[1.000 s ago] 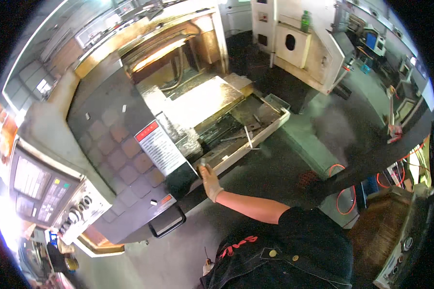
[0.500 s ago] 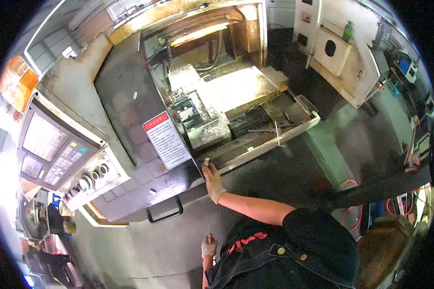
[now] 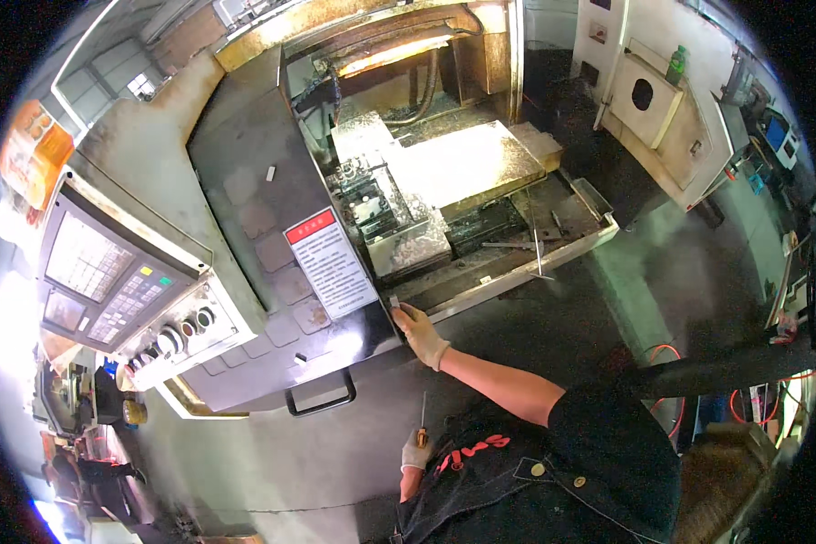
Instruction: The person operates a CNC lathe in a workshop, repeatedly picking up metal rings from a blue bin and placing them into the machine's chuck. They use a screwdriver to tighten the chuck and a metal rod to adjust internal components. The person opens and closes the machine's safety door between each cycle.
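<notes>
In my right hand (image 3: pixel 419 335), gloved in a pale glove, a small pale rectangular block (image 3: pixel 393 301) is pinched between thumb and fingers. That hand is beside the edge of a dark grey sliding machine door (image 3: pixel 245 236), close to the lower corner of a notice sheet (image 3: pixel 331 263) with a red heading. Lower down, my left hand (image 3: pixel 414 453), also gloved, is closed around the orange handle of a screwdriver (image 3: pixel 422 435), whose thin shaft points up. Past the door, a machining bay shows a vise-like fixture (image 3: pixel 364 207) and a bright metal table (image 3: pixel 467 168).
A control panel (image 3: pixel 109 272) with a screen and knobs stands at the left. The door carries a black handle (image 3: pixel 322 397). Metal tools (image 3: pixel 508 244) rest on the bay's front tray. Another machine (image 3: pixel 662 109) with a green bottle (image 3: pixel 676 62) stands at the far right.
My right hand with the block has shifted left relative to the door, toward the notice sheet. The screwdriver has turned in my left hand, so more shaft shows. The whole view has swung slightly.
</notes>
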Tool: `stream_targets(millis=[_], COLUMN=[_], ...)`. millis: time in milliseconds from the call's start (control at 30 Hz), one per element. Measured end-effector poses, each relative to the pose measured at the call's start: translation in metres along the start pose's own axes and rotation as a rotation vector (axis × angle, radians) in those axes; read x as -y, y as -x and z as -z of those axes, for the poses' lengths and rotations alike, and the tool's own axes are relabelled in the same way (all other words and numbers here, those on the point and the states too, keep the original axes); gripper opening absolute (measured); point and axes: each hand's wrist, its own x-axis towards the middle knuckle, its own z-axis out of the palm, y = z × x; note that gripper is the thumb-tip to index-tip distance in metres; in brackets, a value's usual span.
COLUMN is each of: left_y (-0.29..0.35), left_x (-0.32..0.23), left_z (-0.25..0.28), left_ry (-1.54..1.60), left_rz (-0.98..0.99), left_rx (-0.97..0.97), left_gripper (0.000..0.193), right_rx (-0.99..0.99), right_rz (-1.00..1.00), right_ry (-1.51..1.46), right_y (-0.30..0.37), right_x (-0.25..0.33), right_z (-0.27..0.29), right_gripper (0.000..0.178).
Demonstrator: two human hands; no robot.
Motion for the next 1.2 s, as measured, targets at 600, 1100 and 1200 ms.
stream_targets(millis=[600, 1100, 1200], left_y=[-0.007, -0.042, -0.072], left_x=[0.077, -0.009, 0.033], left_z=[0.014, 0.015, -0.016], left_ry=[0.241, -0.051, -0.385], left_rz=[-0.085, -0.083, -0.19], left_rx=[0.313, 0.327, 0.27], left_gripper=[0.037, 0.043, 0.043], right_rx=[-0.377, -0.327, -0.256], right_rz=[0.183, 0.062, -0.018], right_ry=[0.216, 0.131, 0.184], right_y=[0.006, 0.003, 0.009], right_x=[0.008, 0.017, 0.036], right_z=[0.0, -0.012, -0.015], right_gripper=[0.045, 0.043, 0.041])
